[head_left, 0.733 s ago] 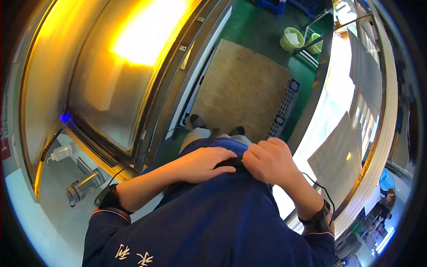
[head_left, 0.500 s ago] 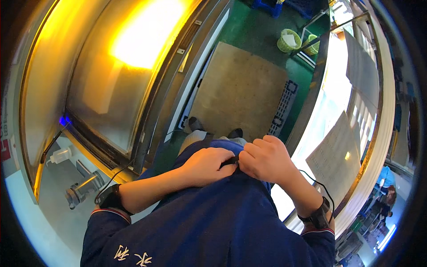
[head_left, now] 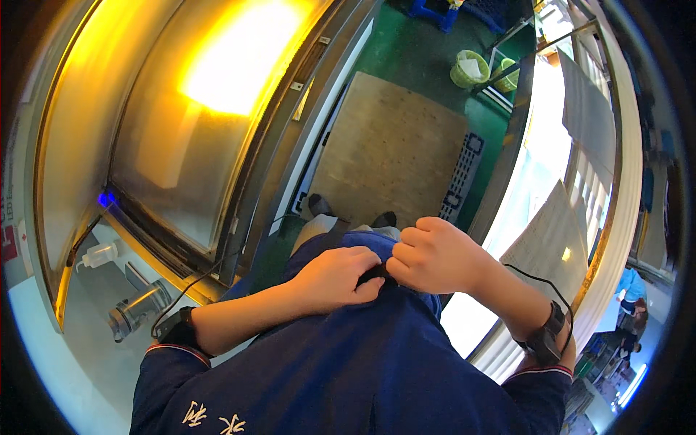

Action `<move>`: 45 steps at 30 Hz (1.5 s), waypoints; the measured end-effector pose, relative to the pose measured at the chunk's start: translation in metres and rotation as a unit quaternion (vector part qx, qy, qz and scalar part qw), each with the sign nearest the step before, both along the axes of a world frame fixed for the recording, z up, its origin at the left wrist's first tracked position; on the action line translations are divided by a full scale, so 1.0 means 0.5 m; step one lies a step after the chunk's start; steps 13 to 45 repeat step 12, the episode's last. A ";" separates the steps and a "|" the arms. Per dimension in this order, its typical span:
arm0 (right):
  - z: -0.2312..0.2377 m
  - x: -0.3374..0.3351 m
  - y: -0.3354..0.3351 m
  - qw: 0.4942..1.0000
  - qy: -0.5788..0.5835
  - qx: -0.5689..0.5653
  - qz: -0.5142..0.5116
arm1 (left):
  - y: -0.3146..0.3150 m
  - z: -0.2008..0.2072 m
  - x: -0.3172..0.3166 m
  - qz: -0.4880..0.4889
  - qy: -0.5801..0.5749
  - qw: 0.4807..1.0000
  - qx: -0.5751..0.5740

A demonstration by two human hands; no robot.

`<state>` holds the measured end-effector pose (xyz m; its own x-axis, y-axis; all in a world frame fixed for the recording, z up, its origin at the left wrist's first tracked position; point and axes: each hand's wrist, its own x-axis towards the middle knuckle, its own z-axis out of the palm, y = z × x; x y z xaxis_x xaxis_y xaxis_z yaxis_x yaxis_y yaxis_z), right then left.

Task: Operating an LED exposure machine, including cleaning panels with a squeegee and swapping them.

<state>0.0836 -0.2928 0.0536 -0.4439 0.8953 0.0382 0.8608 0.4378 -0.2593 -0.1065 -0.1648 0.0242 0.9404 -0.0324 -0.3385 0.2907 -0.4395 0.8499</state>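
Both hands meet in front of my waist, over the dark blue shirt (head_left: 304,370). My left hand (head_left: 335,277) is closed, its thumb and fingers pinching a small black piece (head_left: 374,273) whose kind I cannot make out. Right beside it my right hand (head_left: 428,254) is curled into a fist at the other end of the black piece. What lies inside those right fingers is hidden. Each forearm wears a black band with a thin cable, the left band (head_left: 176,328) near the sleeve and the right band (head_left: 545,337) likewise.
A yellow-lit glass-fronted cabinet (head_left: 181,152) stands on the left, with a clear cylindrical container (head_left: 139,310) and a white bottle (head_left: 99,254) nearby. My feet stand on a brown board (head_left: 391,145). Green baskets (head_left: 470,69) are ahead; a bright panel with hanging papers (head_left: 551,243) borders the right.
My right elbow has swung outward to the right, and the right fist has shifted slightly left and up. The left hand stays at the waist, almost unmoved.
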 end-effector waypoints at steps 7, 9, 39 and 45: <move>0.006 -0.008 -0.010 0.999 0.039 -0.029 -0.024 | -0.013 -0.013 -0.009 0.016 -0.040 0.999 0.008; 0.000 -0.018 -0.006 0.994 0.042 -0.066 -0.076 | -0.014 -0.018 -0.006 0.011 -0.040 0.999 0.015; -0.013 -0.036 0.001 0.994 0.025 0.001 -0.107 | -0.014 -0.018 -0.002 -0.018 0.009 0.999 0.031; -0.013 -0.036 0.001 0.994 0.025 0.001 -0.107 | -0.014 -0.018 -0.002 -0.018 0.009 0.999 0.031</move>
